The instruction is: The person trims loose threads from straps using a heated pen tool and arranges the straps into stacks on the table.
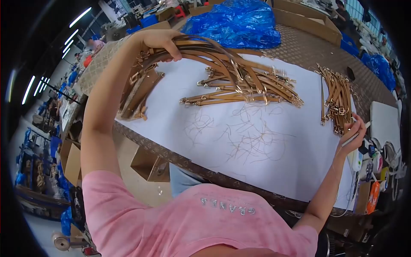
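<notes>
"Where do the held straps lie, taking the white sheet (169,122) as our mark?"

"The held bundle (214,55) is above the sheet's far left part. The left hand (162,42) has its grip clamped round it, thumb folded over. From there the long axis runs toward the sheet's right side, arching and dropping onto the middle pile of straps (274,88)."

"So the left hand is the nearer one?"

"By far. The right hand (354,133) is at the sheet's right edge, its grip closed on a slim metal tool (350,140). It's right beside the buckled near end of the right-hand pile (338,88), which points roughly from the sheet's far edge to its near one. Whether the fingers touch those buckles, I can't tell."

"And the edges?"

"The counter (304,47) reaches past the sheet's far edge, with crumpled blue plastic (233,21) on it. At the sheet's left end, more straps (143,92) lie below the left forearm and hand, so I'd judge it tight there."

"Any open room?"

"Toward the sheet's near edge, I'd say: loose threads (252,139) are scattered mid-sheet, and white surface shows between them and the right-hand pile."
</notes>
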The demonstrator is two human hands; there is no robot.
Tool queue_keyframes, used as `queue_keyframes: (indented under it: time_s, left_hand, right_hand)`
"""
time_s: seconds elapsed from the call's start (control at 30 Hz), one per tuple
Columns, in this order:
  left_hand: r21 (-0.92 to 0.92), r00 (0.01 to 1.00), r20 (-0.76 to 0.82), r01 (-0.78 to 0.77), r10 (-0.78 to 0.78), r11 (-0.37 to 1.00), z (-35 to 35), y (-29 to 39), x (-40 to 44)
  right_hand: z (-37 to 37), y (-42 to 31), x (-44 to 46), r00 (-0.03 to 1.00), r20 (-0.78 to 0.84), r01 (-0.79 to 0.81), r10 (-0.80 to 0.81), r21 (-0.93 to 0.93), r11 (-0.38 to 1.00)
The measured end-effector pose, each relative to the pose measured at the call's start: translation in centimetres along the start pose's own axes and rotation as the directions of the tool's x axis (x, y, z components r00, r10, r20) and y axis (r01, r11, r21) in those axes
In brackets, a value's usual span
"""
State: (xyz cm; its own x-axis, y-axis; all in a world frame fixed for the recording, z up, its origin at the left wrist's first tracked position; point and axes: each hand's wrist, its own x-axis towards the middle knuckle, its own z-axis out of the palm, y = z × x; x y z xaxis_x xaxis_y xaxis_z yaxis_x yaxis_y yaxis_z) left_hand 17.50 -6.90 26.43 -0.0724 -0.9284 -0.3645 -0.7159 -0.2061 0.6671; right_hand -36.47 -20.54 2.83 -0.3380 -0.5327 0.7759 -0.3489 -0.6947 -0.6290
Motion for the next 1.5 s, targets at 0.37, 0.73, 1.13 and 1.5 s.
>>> queue_keyframes:
  time_s: [0.37, 0.73, 1.13, 1.5]
  left_hand:
    - [0.039, 0.997, 0.048, -0.06, 0.058, 0.997, 0.8, 2.9, 0.3]
    - [0.619, 0.997, -0.014, -0.055, 0.081, 0.784, 2.3, 4.3, 3.6]
    - [0.371, 0.99, -0.118, -0.03, 0.079, 0.928, 4.1, 3.4, 1.3]
    - [-0.013, 0.971, -0.027, -0.238, 0.238, 0.971, 6.8, 4.7, 0.3]
  right_hand:
    - [-0.8, -0.2, 0.0, 0.998, -0.056, 0.01, -0.012, -0.027, 1.0]
    - [-0.2, -1.2, -0.8, 1.0, 0.011, 0.0, 0.0, 0.02, 1.0]
    - [4.6, -5.5, -5.9, 0.955, 0.203, 0.144, -0.214, 0.313, 0.939]
    - [9.0, -13.4, -9.6, 0.792, 0.441, 0.206, -0.423, 0.458, 0.865]
